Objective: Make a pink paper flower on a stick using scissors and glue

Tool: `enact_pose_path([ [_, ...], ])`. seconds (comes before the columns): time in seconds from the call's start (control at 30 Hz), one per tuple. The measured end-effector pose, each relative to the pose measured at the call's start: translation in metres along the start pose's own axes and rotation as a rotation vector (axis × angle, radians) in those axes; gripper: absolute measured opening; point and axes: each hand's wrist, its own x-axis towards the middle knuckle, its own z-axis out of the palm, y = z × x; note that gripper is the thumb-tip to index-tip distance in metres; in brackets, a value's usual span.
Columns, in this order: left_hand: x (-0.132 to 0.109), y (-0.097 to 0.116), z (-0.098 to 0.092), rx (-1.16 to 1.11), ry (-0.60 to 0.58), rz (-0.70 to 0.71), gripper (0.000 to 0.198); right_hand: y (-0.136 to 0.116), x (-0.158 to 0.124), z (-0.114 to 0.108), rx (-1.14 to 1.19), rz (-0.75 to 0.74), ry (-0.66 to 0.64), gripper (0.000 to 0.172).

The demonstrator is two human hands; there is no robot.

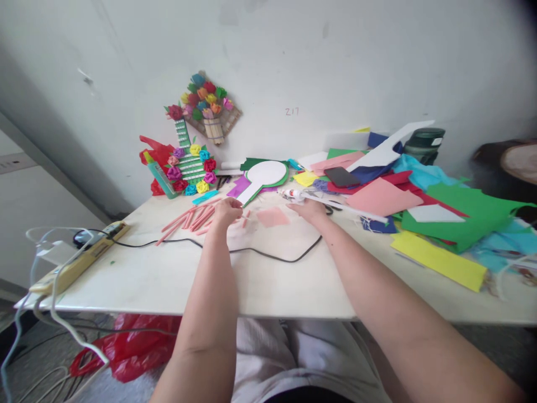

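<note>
So from my end the left hand [229, 211] looked pinched narrow, on what I couldn't tell, the right hand [308, 210] sat by a white, glue-gun-looking tool [292, 195], grip unclear, and the flat pale-pink paper sheet [272, 217] lay between them, wider side-to-side, nearer the right.

Anything in the left hand [229, 211] is too small to tell; the white object [292, 195] by the right hand [309, 209] is blurred. The view's right edge cuts off a brown object [510, 163].
</note>
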Motion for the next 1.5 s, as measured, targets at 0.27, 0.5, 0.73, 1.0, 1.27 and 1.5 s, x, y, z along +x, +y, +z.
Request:
enact_pose_path([
  [0.27,-0.007,0.008,0.018,-0.494,-0.142,-0.028,0.018,0.001,0.000,-0.010,-0.483,-0.027,-0.044,0.042],
  [0.5,-0.006,0.005,0.038,-0.640,-0.116,-0.059,0.015,0.002,0.000,-0.010,-0.546,-0.167,-0.119,0.036],
  [0.73,-0.006,0.005,0.040,-0.711,-0.097,-0.028,0.016,0.005,0.003,-0.009,-0.595,-0.210,-0.217,0.046],
  [1.0,-0.008,0.007,0.039,-0.674,-0.098,-0.020,0.016,0.005,0.002,-0.008,-0.613,-0.177,-0.182,0.044],
  [1.27,-0.009,0.008,0.041,-0.712,-0.148,-0.010,0.017,-0.010,-0.011,-0.010,-0.511,-0.292,0.150,0.039],
  [1.5,-0.016,0.015,0.046,-0.700,-0.235,-0.012,0.020,-0.031,-0.014,0.019,-0.076,-0.381,-0.035,0.034],
])
